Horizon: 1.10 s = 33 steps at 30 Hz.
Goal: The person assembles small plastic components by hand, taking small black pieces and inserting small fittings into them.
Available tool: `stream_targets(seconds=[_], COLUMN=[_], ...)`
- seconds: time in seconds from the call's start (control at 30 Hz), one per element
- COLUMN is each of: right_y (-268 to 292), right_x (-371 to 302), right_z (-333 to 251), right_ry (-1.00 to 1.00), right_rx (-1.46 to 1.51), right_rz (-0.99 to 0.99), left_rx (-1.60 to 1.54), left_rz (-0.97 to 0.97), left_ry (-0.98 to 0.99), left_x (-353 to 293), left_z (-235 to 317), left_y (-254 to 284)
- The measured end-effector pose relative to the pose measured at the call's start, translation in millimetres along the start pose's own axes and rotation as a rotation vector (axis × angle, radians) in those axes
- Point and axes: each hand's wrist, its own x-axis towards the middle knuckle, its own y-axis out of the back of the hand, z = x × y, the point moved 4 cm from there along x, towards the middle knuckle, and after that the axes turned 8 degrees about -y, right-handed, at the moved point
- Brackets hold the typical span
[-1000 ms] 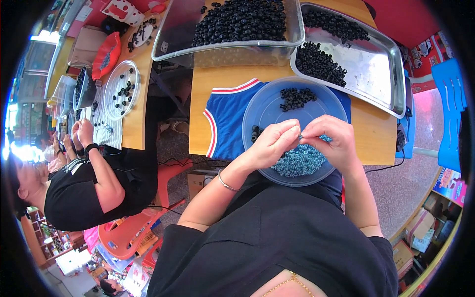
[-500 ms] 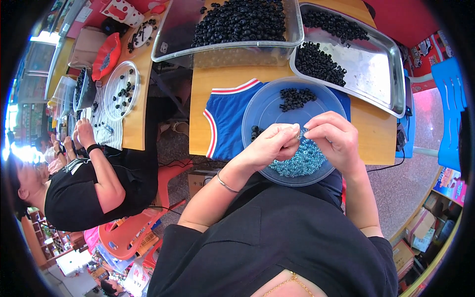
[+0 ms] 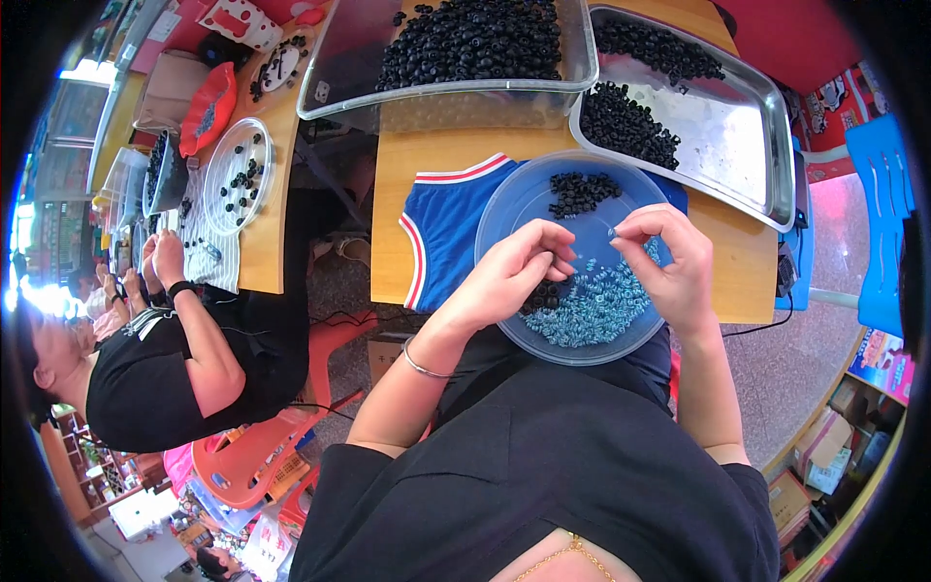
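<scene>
A translucent round basin (image 3: 495, 228) stands before me. In it are a heap of small light-blue coil springs (image 3: 592, 312), a cluster of small black parts (image 3: 582, 192) at the far side, and rounder black parts (image 3: 546, 295) near my left hand. My left hand (image 3: 514, 270) hovers over the basin's left side with its fingers curled in; whatever lies in them is hidden. Over the right side, my right hand (image 3: 671, 260) pinches a small light-blue coil spring (image 3: 613, 233) between thumb and forefinger. The two hands are apart.
A clear bin (image 3: 446, 97) of black parts and a metal tray (image 3: 727, 145) with black heaps stand beyond the basin. A blue garment (image 3: 451, 228) lies on the table. At left, another person (image 3: 165, 373) works beside a plate (image 3: 228, 204). A blue chair (image 3: 878, 213) is at right.
My hands were together over the basin and have moved apart. A light-blue coil spring now shows in my right fingertips. The rounder black parts now appear farther right, below my left hand.
</scene>
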Motion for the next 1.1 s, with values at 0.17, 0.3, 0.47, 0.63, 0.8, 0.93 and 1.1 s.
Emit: stream_targets(seconds=[0.17,0.3,0.47,0.63,0.8,0.93,1.1], right_y=[-4.7,-12.1,-16.2,-18.7,-19.5,-20.4,-21.4], right_x=[-0.8,-2.4,-0.4,-0.6,0.4,-0.4,-0.2], right_z=[-3.6,-9.6,-12.3,-11.7,-11.2,-11.7,-11.7], right_ry=[-0.013,-0.023,-0.016,-0.007,-0.011,-0.023,-0.004], right_rx=[0.033,0.072,0.078,0.071,0.064,0.082,0.057], right_rz=[-0.05,-0.129,-0.136,-0.144,-0.136,-0.146,-0.155], left_rx=[-0.533,-0.72,-0.802,-0.791,-0.704,-0.652,-0.606], left_rz=[0.097,0.094,0.099,0.102,0.12,0.032,0.08], left_ry=[0.056,0.038,0.028,0.018,-0.009,0.051,0.005], left_x=[1.9,2.5,3.3,3.5,5.3,5.8,8.0], left_z=[-6.2,-11.6,-11.9,-15.6,-14.7,-5.6,-4.7], left_y=[2.1,2.2,0.2,-2.1,-0.8,-3.6,-4.5])
